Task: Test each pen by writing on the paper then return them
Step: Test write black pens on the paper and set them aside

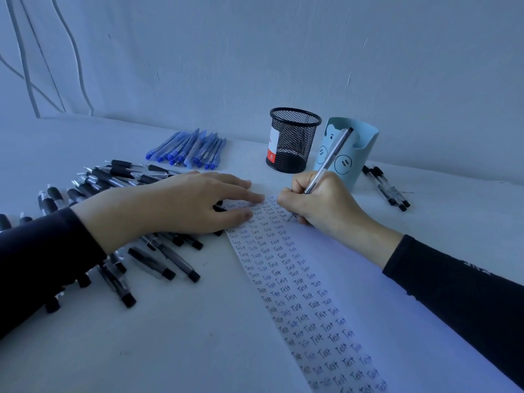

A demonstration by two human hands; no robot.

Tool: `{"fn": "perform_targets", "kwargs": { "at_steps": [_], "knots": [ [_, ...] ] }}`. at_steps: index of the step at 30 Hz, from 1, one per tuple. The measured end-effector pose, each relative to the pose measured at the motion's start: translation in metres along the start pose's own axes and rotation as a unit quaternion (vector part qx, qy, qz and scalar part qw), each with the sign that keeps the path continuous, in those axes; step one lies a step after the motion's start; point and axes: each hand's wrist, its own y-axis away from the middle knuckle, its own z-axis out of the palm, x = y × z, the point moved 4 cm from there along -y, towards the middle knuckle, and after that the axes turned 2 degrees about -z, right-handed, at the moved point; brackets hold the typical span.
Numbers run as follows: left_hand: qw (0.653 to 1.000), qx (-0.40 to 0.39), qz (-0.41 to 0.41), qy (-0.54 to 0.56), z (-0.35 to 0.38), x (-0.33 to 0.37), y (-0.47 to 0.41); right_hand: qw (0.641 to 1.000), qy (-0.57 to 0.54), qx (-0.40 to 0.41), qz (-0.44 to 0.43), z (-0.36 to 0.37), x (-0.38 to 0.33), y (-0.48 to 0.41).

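Head view takes in the pale wall (283,52) at the back, and below it the white table (184,336) that everything lies on. My paper (354,265) runs from the middle of the table toward the near right corner; its left strip is filled with rows of the word "Test", and the rest is blank. My left hand (170,205) lies flat with fingers straight, its fingertips pressing on the far left corner of the sheet. That forearm, in a dark sleeve, crosses a loose heap of black pens (158,265) and hides many of them from me. My right hand (320,202) rests on the far end of the paper, fingers curled tight round a slim pen (331,157), which leans away from me. Its tip is hidden under my own fingers, so I cannot tell whether it touches the sheet. Behind that hand stands a light blue holder (365,148) with smiling faces drawn on it, partly covered by the pen's barrel. Just left of it stands a black mesh cup (295,140). A neat bunch of blue pens (190,148) lies further left, near the wall. A few capped pens (388,188) lie to the right of the blue holder.
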Motion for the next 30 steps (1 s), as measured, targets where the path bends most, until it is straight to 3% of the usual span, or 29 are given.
{"fn": "perform_targets", "kwargs": {
  "at_steps": [24, 30],
  "knots": [
    [1.000, 0.001, -0.002, 0.001, -0.0018, 0.0035, 0.0008, 1.000, 0.009, 0.009, 0.003, -0.0022, 0.0002, 0.0005],
    [1.000, -0.003, 0.000, -0.006, -0.0021, 0.0027, 0.0008, 0.997, -0.058, 0.024, 0.036, -0.0089, -0.0031, 0.0002]
  ]
}}
